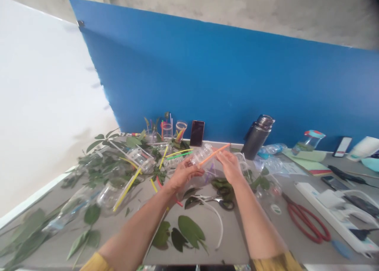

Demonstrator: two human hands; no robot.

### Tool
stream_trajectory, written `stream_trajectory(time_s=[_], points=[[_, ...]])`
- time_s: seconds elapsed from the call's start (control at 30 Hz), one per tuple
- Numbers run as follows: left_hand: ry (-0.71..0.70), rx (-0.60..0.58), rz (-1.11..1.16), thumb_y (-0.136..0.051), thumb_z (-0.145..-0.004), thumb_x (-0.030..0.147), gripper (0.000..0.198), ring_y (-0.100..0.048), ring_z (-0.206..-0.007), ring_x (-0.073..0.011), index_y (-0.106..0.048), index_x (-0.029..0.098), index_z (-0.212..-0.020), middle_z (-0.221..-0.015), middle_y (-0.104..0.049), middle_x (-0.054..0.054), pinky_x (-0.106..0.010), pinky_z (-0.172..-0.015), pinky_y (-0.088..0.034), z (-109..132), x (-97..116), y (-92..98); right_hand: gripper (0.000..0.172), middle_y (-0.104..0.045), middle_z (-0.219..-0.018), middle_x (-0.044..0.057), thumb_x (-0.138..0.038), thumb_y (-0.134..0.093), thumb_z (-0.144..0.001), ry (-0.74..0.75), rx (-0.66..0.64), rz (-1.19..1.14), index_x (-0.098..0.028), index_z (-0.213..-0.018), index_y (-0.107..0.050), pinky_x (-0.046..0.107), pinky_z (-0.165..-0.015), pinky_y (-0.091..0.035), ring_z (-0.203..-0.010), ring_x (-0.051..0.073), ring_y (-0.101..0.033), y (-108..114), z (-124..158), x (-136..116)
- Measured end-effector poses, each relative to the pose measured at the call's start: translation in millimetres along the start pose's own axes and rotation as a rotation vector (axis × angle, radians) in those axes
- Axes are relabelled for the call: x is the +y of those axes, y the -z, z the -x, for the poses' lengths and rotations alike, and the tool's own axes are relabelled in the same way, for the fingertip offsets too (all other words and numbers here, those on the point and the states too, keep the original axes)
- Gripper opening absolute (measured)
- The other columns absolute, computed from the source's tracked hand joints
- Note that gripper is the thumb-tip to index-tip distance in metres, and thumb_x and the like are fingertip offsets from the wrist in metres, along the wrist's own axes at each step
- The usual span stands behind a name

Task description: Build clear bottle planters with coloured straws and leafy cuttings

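Note:
Over the middle of the table, my left hand (185,177) is closed around a clear plastic bottle piece (202,154), which lies tilted in its grip. An orange straw (215,153) slants across that piece. My right hand (229,166) pinches the straw near its upper right end. Beneath my hands are black-handled scissors (217,201), a curved white strip (218,219) and dark green leaves (191,228). Just left of my hands lie a green straw (179,155) and several yellow ones.
Leafy branches (100,166), a clear jar (110,194) and cut plastic pieces crowd the left side. A phone (197,133) and a black flask (257,137) stand along the blue panel (207,73). Red-handled shears (306,219) and a power strip (331,215) lie at right.

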State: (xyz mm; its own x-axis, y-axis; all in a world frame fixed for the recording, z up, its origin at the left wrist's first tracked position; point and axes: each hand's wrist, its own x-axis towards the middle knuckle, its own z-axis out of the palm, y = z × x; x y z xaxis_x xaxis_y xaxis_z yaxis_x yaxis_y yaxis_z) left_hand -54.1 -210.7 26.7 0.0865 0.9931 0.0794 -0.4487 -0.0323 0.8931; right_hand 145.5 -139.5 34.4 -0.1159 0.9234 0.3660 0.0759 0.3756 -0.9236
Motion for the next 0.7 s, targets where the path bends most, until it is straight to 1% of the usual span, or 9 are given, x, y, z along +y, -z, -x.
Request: stream_trajectory(time_s=[0.07,0.13,0.2,0.27,0.33,0.4,0.47,0.57,0.7], points=[[0.027,-0.011,-0.015,-0.09,-0.07,0.02,0.088,-0.077,-0.076,-0.0251,-0.051,0.017,-0.149,-0.081,-0.076,-0.006,-0.039,-0.079,-0.059,1,1,2.3,0.048,-0.08,-0.1,0.01,-0.066,-0.074,-0.08,0.011,-0.012,0.064,-0.02,-0.088,-0.081,0.039,-0.086,-0.056,-0.105,0.032,-0.072,4,0,-2],[0.058,-0.029,-0.028,-0.091,-0.07,0.02,0.105,-0.078,-0.077,-0.0263,-0.035,0.02,-0.16,-0.076,-0.075,-0.003,-0.041,-0.08,-0.059,2,2,3.2,0.042,-0.08,-0.103,0.011,-0.061,-0.075,-0.08,0.023,-0.046,0.12,-0.019,-0.08,-0.079,0.039,-0.085,-0.054,-0.104,0.032,-0.071,7,0,-6],[0.082,-0.055,-0.018,-0.093,-0.067,0.021,0.111,-0.079,-0.083,-0.0276,-0.033,0.02,-0.16,-0.08,-0.076,-0.004,-0.041,-0.083,-0.059,2,1,1.9,0.039,-0.079,-0.111,0.011,-0.058,-0.075,-0.08,0.036,-0.066,0.169,-0.02,-0.075,-0.077,0.038,-0.086,-0.053,-0.103,0.031,-0.071,8,1,-10],[0.086,-0.069,-0.006,-0.095,-0.065,0.026,0.104,-0.078,-0.088,-0.0281,-0.041,0.019,-0.154,-0.091,-0.077,-0.008,-0.041,-0.084,-0.059,2,-2,-1.2,0.036,-0.077,-0.116,0.01,-0.055,-0.075,-0.079,0.051,-0.067,0.189,-0.02,-0.073,-0.076,0.038,-0.089,-0.052,-0.105,0.03,-0.07,6,2,-13],[0.07,-0.023,-0.034,-0.096,-0.064,0.032,0.092,-0.077,-0.082,-0.0255,-0.051,0.018,-0.144,-0.096,-0.076,-0.01,-0.038,-0.076,-0.06,1,-7,-5.2,0.035,-0.077,-0.116,0.01,-0.055,-0.076,-0.078,0.06,-0.079,0.192,-0.02,-0.073,-0.076,0.039,-0.091,-0.051,-0.106,0.031,-0.07,3,3,-15],[0.04,0.064,-0.106,-0.096,-0.063,0.037,0.082,-0.073,-0.07,-0.0204,-0.058,0.016,-0.132,-0.089,-0.075,-0.008,-0.033,-0.065,-0.058,-1,-10,-8.8,0.035,-0.076,-0.116,0.011,-0.055,-0.077,-0.076,0.065,-0.119,0.188,-0.02,-0.074,-0.077,0.04,-0.092,-0.052,-0.107,0.031,-0.069,1,4,-16],[0.021,0.123,-0.172,-0.096,-0.062,0.04,0.077,-0.068,-0.062,-0.0173,-0.06,0.013,-0.125,-0.078,-0.073,-0.005,-0.03,-0.058,-0.056,-1,-10,-10.9,0.034,-0.074,-0.123,0.011,-0.054,-0.079,-0.075,0.068,-0.15,0.181,-0.02,-0.08,-0.079,0.041,-0.093,-0.052,-0.11,0.031,-0.069,1,4,-17],[0.007,0.149,-0.212,-0.094,-0.064,0.042,0.073,-0.067,-0.058,-0.0171,-0.062,0.012,-0.122,-0.069,-0.071,-0.003,-0.029,-0.056,-0.055,0,-7,-11.6,0.032,-0.068,-0.137,0.011,-0.051,-0.082,-0.074,0.078,-0.163,0.193,-0.021,-0.084,-0.08,0.043,-0.1,-0.05,-0.116,0.032,-0.066,3,5,-17],[-0.012,0.161,-0.248,-0.094,-0.064,0.04,0.063,-0.064,-0.052,-0.0162,-0.067,0.011,-0.113,-0.063,-0.069,-0.003,-0.027,-0.052,-0.052,1,-6,-10.0,0.028,-0.068,-0.137,0.01,-0.049,-0.081,-0.074,0.068,-0.139,0.205,-0.021,-0.074,-0.078,0.043,-0.098,-0.051,-0.109,0.03,-0.067,3,7,-18]])
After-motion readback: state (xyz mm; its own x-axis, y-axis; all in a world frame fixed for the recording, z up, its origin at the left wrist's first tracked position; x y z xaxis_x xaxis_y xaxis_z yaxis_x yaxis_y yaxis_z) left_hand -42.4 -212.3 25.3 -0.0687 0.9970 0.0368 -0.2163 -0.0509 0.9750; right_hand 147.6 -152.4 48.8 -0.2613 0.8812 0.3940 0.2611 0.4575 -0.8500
